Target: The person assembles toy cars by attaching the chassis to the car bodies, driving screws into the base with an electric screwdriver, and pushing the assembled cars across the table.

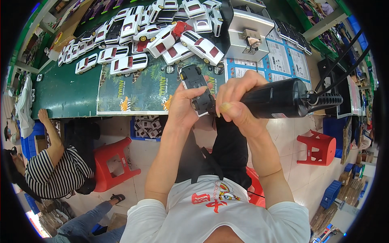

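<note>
My left hand point(182, 102) is wrapped round a white toy car point(197, 86), turned so that its black underside faces up. My right hand point(239, 97) grips a black electric screwdriver point(279, 99), held level with its body to the right and a cord at its rear end. The driver's front end is at the car's near end, beside my left fingers. My right fingers hide its tip, so I cannot tell whether it touches a screw. Beyond my hands, many white toy cars point(129, 64) with black stripes lie in a heap on the green table point(65, 91).
A metal fixture point(248, 36) stands at the back right, beside blue-and-white printed sheets point(279, 56). A blue bin point(146, 139) of white parts is below the table edge. Red stools point(318, 148) stand on the floor. At the left sits a co-worker in a striped shirt point(60, 174).
</note>
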### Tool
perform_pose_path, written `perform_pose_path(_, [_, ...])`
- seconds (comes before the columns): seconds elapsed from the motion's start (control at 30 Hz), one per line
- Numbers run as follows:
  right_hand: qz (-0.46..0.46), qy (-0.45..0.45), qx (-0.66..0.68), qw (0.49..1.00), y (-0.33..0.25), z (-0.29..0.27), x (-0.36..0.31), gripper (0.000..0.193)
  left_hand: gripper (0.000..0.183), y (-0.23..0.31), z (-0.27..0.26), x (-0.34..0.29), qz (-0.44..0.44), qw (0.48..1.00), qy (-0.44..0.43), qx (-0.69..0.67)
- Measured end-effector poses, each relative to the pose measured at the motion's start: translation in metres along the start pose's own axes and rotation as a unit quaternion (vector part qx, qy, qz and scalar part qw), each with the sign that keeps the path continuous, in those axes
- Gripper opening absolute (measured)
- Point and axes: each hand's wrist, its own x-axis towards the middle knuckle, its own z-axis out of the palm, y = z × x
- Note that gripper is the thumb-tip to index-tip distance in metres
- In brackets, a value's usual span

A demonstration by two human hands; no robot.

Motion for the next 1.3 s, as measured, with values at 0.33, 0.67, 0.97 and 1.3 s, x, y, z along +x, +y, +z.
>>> perform_pose_path(0.33, [-0.030,-0.038,0.152,0.987,-0.018,-0.013,0.000,0.024,0.047,0.034,0.011,-0.024,-0.016,0.997,-0.073,0.030])
perform_pose_path(0.67, [-0.055,0.142,-0.081,0.985,-0.039,-0.159,-0.018,0.009,0.060,0.206,-0.056,-0.063,0.215,0.215,-0.101,0.947])
perform_pose_path(0.97, [-0.046,0.241,-0.153,0.957,-0.019,-0.201,-0.024,0.007,0.048,0.333,-0.184,-0.106,0.180,-0.068,0.210,0.959])
perform_pose_path(1.3, [-0.035,0.320,-0.172,0.931,-0.026,-0.213,-0.044,0.028,0.028,0.224,0.046,-0.002,0.547,0.310,-0.007,0.777])
